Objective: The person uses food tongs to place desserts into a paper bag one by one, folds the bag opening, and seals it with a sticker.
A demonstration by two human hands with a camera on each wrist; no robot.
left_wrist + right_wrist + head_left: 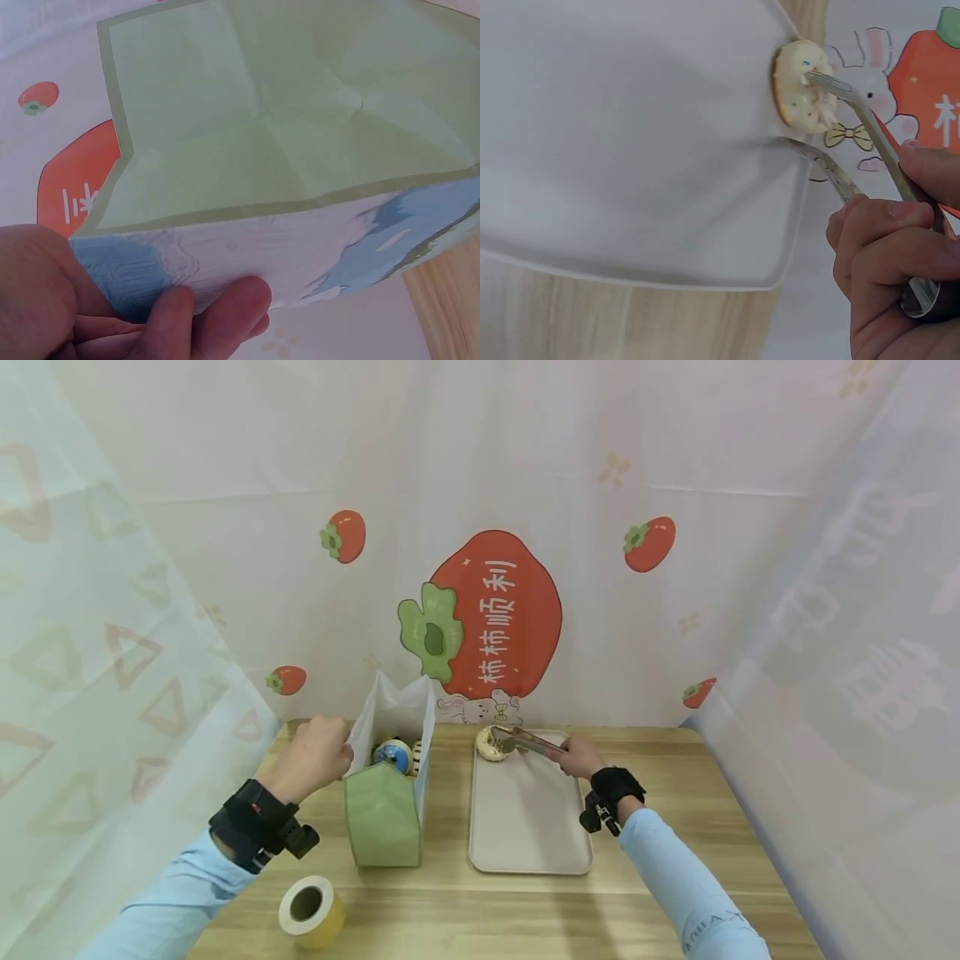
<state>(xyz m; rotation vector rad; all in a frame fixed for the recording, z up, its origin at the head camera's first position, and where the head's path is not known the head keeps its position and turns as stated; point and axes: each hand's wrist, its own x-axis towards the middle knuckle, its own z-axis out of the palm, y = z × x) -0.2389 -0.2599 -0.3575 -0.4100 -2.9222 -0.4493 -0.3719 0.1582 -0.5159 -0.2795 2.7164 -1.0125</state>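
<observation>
My left hand (pixel 317 757) grips the upper left side of a paper bag (pixel 384 827) with a green front. The left wrist view shows my curled fingers (pixel 234 315) against its patterned side panel. Inside the open bag sit a blue-iced donut (pixel 392 755) and a striped one partly hidden behind the rim. My right hand (pixel 581 758) holds metal tongs (pixel 885 146) around their handle. A cream-iced donut with sprinkles (pixel 789 94) lies at the far end of the pale tray (pixel 528 827). One tong tip overlaps the donut; the other stands apart, low over the tray.
A roll of yellowish tape (pixel 324 920) stands at the front left of the wooden table (pixel 450 910). Behind and on both sides hang pale printed curtains (pixel 585 635), the back one close to the table's far edge.
</observation>
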